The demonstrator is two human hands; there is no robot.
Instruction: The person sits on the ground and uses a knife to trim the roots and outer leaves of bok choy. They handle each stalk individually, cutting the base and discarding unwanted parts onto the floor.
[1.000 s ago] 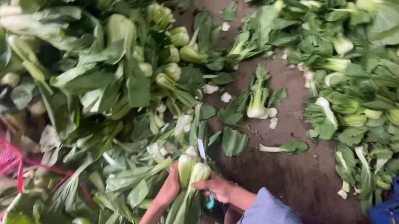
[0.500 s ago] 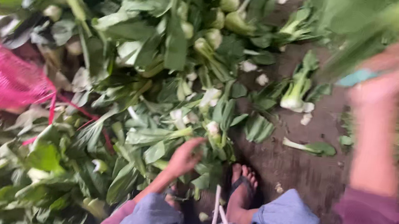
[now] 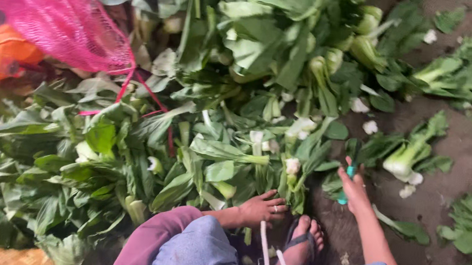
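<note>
Green-handled knife [image 3: 346,185] gripped in our right hand [image 3: 353,191]; left hand [image 3: 262,209], fingers spread, holding nothing, rests on the greens [image 3: 209,165] w/ the pink net bag [image 3: 50,8] nearby.

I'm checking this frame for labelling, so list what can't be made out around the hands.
- Head view: the teal-handled tool in the right hand; the fist and leaves hide its working end.
- Head view: what the left hand touches; its fingertips sink among the leafy greens.
</note>
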